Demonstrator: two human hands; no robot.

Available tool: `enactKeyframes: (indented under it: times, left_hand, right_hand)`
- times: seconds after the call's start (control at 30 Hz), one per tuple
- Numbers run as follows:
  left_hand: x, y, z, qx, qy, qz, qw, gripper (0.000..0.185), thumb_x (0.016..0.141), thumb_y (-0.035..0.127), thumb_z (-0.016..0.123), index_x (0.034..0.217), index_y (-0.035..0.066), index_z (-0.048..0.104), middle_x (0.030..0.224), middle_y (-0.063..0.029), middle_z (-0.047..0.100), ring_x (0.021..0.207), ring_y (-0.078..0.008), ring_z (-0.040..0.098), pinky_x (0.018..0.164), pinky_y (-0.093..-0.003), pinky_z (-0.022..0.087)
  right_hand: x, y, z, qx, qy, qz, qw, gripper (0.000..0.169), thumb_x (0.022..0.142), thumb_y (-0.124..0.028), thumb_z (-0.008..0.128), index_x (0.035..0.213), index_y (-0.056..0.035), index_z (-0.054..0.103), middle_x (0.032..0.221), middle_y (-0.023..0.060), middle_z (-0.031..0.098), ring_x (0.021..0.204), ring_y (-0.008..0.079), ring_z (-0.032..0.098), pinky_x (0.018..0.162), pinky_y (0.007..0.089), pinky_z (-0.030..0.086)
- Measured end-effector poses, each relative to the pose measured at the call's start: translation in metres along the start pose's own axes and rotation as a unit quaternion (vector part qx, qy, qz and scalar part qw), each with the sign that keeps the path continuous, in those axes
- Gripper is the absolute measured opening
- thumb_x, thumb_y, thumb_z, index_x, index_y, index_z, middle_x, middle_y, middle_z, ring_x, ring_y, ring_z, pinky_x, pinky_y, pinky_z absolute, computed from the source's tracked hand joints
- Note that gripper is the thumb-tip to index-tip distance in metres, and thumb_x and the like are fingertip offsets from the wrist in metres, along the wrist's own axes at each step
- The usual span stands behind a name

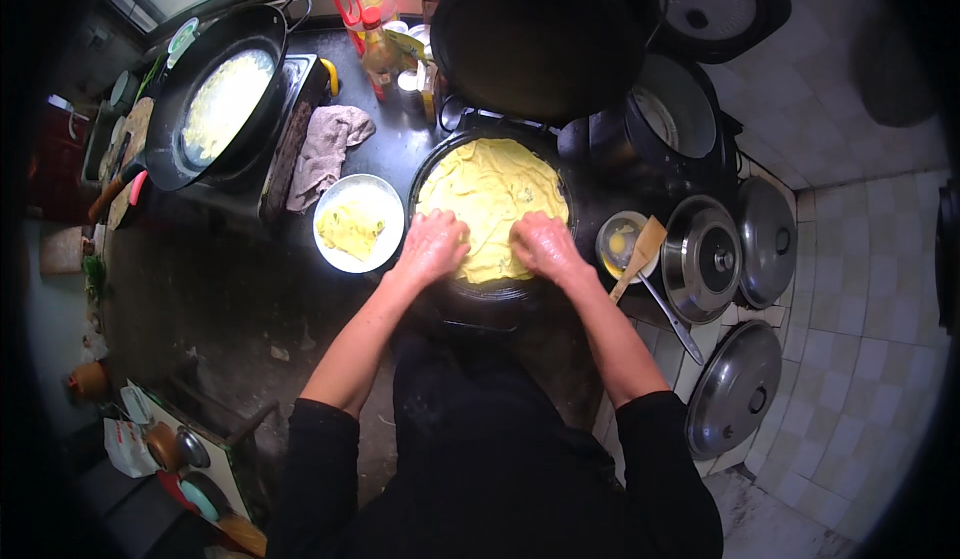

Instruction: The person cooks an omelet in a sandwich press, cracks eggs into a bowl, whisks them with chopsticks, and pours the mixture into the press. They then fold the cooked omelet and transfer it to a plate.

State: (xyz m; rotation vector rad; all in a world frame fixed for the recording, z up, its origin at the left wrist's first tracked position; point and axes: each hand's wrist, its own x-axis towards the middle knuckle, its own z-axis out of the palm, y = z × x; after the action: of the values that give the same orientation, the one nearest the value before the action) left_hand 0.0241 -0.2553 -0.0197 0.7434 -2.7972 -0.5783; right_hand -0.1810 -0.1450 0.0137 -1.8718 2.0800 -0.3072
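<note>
A yellow sheet of dough (491, 199) with green flecks covers most of a round black griddle pan (499, 289), whose dark lid (536, 41) stands raised behind it. My left hand (435, 242) rests at the dough's left edge, fingers curled over it. At the right edge lies my right hand (546, 244), its fingers also bent onto the dough. Whether either hand pinches the dough cannot be told, as the fingertips are hidden. Left of the pan, a white bowl (322, 242) holds a folded yellow piece (352, 227).
A wok (169, 155) sits on a stove at the left, beside a crumpled cloth (319, 150). Bottles (381, 56) stand behind. On the right are a bowl with egg (617, 242), a wooden spatula (643, 251), a deep pot (694, 108) and several metal lids (766, 240).
</note>
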Motion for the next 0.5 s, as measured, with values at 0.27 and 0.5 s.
enactKeyframes:
  times: [0.27,0.5]
  left_hand:
    - [-0.023,0.013,0.009,-0.066,-0.075,0.074,0.992,0.018,0.075,0.024,0.080,0.084,0.013,0.069,0.087,-0.0049,0.060,0.093,-0.0255,0.059,0.082,-0.0398,0.042]
    - [0.006,0.007,0.015,-0.066,-0.073,-0.001,0.995,0.013,0.081,0.022,0.070,0.081,0.009,0.068,0.086,-0.0102,0.062,0.091,-0.0308,0.060,0.079,-0.0443,0.044]
  right_hand:
    - [-0.031,-0.003,0.013,0.050,-0.060,-0.065,0.995,0.009,0.080,-0.014,0.066,0.086,-0.0081,0.065,0.086,0.0132,0.064,0.083,0.0360,0.064,0.072,0.0456,0.052]
    - [-0.002,0.009,0.005,0.118,-0.147,0.115,0.975,0.015,0.088,-0.020,0.060,0.095,-0.0086,0.068,0.098,0.0151,0.066,0.093,0.0372,0.065,0.080,0.0461,0.052]
